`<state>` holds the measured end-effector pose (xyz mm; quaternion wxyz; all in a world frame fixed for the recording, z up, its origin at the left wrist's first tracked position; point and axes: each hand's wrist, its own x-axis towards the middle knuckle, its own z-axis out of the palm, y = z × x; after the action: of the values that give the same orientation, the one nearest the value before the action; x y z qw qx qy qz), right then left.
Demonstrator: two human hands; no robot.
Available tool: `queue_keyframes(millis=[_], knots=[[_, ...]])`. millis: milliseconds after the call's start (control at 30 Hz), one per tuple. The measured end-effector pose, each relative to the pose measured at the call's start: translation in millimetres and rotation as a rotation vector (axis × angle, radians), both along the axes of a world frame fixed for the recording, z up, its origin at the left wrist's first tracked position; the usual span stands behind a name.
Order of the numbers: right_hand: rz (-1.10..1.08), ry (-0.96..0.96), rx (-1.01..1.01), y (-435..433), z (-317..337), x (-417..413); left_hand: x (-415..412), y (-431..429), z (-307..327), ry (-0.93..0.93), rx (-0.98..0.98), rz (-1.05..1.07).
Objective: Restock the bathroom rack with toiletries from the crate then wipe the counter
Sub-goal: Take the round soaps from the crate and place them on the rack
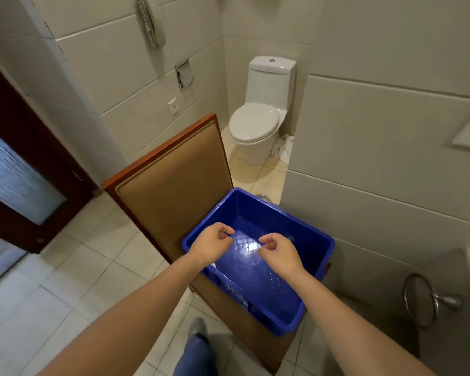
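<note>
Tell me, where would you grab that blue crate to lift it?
Take the blue crate by its outward-turned rim on two opposite sides, coming down from above. Its walls look smooth and sloped with no handles showing, and it sits level on the padded bench.

Large pale tiles with thin grout lines cover the walls (377, 147), and the floor (73, 272) is laid in beige square tiles. A white toilet (261, 118) with its lid down stands in the far corner, with something white and crumpled (282, 146) at its base. On the left wall hang a corded phone (149, 21), a metal paper holder (185, 76) and a small switch plate (173, 105). A dark wooden door (0, 126) with a frosted glass pane stands at the left. A brown padded bench (174, 180) with a reddish wood frame runs down the middle. A chrome towel ring (421, 299) is fixed low on the right.
</note>
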<state>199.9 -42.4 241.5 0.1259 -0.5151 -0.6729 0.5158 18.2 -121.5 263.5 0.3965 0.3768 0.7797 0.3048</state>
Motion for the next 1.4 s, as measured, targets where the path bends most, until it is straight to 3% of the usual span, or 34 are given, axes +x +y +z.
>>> queue_keyframes(millis=[233,533,867,1167,1400], knots=[[-0.081,-0.032,-0.147,25,-42,-42,-57,37,-42,0.021,-0.149,-0.162],[-0.264,-0.156,-0.347,31,-115,-107,-133,96,-129,0.066,-0.404,-0.552],[-0.388,-0.189,-0.546,13,-191,-134,-144,105,-217,0.191,-0.617,-0.936],[-0.238,-0.206,-0.626,14,-264,-156,-142,112,-270,0.252,-0.792,-1.014],[-0.046,-0.213,-0.609,23,-309,-180,-138,106,-304,0.293,-0.818,-1.014]])
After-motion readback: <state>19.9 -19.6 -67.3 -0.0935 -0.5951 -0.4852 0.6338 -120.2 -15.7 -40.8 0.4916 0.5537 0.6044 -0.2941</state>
